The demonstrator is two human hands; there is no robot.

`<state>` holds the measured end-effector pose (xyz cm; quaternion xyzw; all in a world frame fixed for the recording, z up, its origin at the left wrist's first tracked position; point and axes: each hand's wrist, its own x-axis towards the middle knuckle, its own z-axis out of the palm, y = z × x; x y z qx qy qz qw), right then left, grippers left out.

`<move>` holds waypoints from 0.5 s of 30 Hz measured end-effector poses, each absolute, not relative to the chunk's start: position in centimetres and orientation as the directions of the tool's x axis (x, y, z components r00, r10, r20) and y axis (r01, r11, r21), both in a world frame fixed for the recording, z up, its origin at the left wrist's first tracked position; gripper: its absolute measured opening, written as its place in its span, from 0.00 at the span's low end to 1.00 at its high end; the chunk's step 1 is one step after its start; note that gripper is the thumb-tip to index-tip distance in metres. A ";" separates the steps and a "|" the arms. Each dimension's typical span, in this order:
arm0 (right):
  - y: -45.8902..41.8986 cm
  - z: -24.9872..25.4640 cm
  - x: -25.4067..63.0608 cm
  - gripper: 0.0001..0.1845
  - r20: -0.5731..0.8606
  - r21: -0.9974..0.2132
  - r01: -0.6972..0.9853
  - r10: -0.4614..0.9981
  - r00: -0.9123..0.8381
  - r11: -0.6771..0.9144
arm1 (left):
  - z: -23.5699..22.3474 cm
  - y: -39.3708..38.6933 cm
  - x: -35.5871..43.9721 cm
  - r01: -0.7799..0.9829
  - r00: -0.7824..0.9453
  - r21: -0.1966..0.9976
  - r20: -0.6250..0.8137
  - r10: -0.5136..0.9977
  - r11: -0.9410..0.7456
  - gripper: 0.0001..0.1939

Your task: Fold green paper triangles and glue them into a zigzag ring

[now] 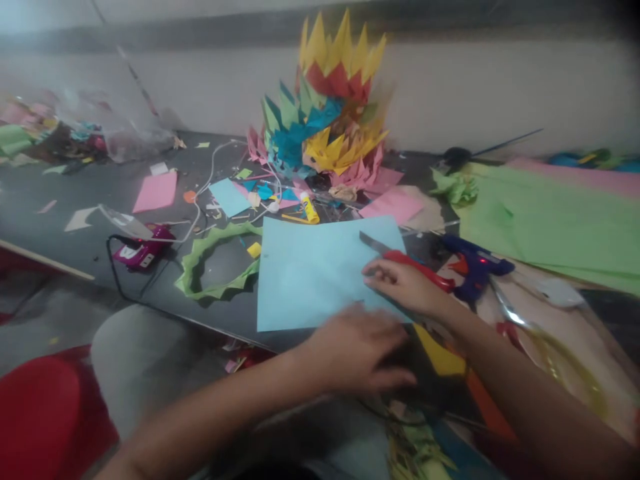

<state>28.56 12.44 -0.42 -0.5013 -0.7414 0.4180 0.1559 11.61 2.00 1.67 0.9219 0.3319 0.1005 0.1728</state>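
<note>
A light blue sheet of paper [310, 267] lies flat near the table's front edge. Over its right part is my right hand [403, 283], fingers curled in; whatever they may hold is too small to make out. Just beyond that hand lies a cutting tool, apparently scissors [420, 269], its red handle beside the knuckles and its dark blade resting on the paper. My left hand [363, 350], smeared by motion, hovers at the sheet's near edge with the thumb spread away and nothing visible in it. A green zigzag paper ring [193, 263] lies to the left.
Colourful pointed paper crowns [325, 133] are piled at the back. A glue stick [309, 208] lies among paper scraps. To the right are a blue glue gun [473, 263], tape roll [570, 373] and green sheets [545, 220]. A purple corded device [145, 247] sits left; a red stool [40, 413] stands below.
</note>
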 end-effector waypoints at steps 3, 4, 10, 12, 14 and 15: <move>12.3 -0.5 28.6 0.18 -0.162 -0.766 0.619 0.881 -0.445 0.172 | 1.2 1.6 12.6 0.775 0.586 0.293 -0.002 0.811 -0.560 0.40; 12.2 -0.4 28.6 0.18 -0.156 -0.757 0.628 0.883 -0.443 0.181 | 1.2 1.2 13.0 0.684 0.689 0.326 0.006 0.725 -0.652 0.40; 11.6 0.3 28.5 0.17 -0.090 -0.699 0.669 0.897 -0.432 0.252 | 1.9 0.5 13.5 0.324 0.861 0.509 0.190 0.471 -0.798 0.23; 11.2 0.3 28.4 0.17 -0.052 -0.702 0.660 0.904 -0.424 0.269 | 1.5 1.4 12.7 0.659 0.626 0.443 0.126 0.770 -0.608 0.27; 10.7 0.2 28.5 0.16 -0.021 -0.715 0.641 0.908 -0.418 0.278 | 0.6 2.0 12.0 0.826 0.454 0.348 0.058 0.889 -0.444 0.33; 10.6 0.1 28.5 0.15 -0.011 -0.724 0.631 0.910 -0.414 0.279 | 0.1 2.1 11.9 0.830 0.469 0.321 0.041 0.882 -0.456 0.36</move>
